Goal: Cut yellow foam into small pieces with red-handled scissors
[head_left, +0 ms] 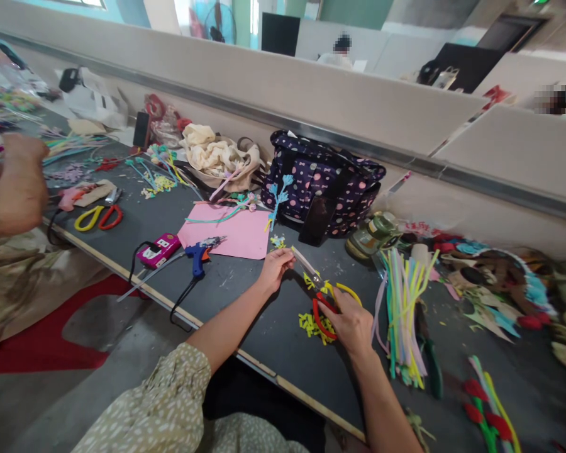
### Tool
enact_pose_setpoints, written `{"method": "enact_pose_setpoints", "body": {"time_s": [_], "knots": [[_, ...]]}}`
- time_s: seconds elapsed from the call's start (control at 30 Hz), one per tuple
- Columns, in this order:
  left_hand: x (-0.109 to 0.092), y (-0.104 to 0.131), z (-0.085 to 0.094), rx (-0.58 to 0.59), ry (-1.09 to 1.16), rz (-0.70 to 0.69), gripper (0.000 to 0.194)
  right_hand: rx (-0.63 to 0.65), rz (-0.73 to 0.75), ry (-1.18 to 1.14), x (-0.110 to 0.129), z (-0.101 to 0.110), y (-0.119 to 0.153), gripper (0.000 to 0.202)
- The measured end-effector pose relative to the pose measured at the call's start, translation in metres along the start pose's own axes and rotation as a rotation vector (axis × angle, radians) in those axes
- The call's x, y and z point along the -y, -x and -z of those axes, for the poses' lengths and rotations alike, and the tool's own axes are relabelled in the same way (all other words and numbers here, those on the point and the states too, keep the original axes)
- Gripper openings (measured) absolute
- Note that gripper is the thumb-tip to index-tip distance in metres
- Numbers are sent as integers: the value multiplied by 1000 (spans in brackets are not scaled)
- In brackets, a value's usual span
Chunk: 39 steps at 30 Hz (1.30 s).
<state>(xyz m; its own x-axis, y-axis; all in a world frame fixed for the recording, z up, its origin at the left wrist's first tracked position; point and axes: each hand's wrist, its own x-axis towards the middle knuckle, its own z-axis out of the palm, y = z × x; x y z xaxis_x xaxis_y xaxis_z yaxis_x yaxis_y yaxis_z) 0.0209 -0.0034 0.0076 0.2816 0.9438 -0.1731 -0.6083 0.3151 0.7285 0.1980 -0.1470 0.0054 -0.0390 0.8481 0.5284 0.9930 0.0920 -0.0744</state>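
Head | right hand [352, 319]: grip around scissors [316, 279] | left hand [276, 269]: grip pinched narrow, contents unclear

No wording could be read for certain. Red characters on the clear plastic wrapping [417, 228] at the right of the frame were too blurred to make out, and the pale markings on the magenta box [159, 250], left of centre, were too small.
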Motion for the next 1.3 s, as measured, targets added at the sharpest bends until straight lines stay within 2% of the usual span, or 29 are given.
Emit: {"method": "enact_pose_setpoints", "body": {"time_s": [0.43,0.8,1.03,1.3], "knots": [[0,0,0,-12,5,30,20,24,-4,-38,0,0,1,42],[3,-4,5,-13,-52,2,21,63,-8,-80,-3,-7,4,44],[1,-1,1,-28,-90,11,24,64,-96,16,6,-3,-2,51],[-5,-1,1,-30,-19,26,22,84,-152,-15,8,3,-7,50]]}}
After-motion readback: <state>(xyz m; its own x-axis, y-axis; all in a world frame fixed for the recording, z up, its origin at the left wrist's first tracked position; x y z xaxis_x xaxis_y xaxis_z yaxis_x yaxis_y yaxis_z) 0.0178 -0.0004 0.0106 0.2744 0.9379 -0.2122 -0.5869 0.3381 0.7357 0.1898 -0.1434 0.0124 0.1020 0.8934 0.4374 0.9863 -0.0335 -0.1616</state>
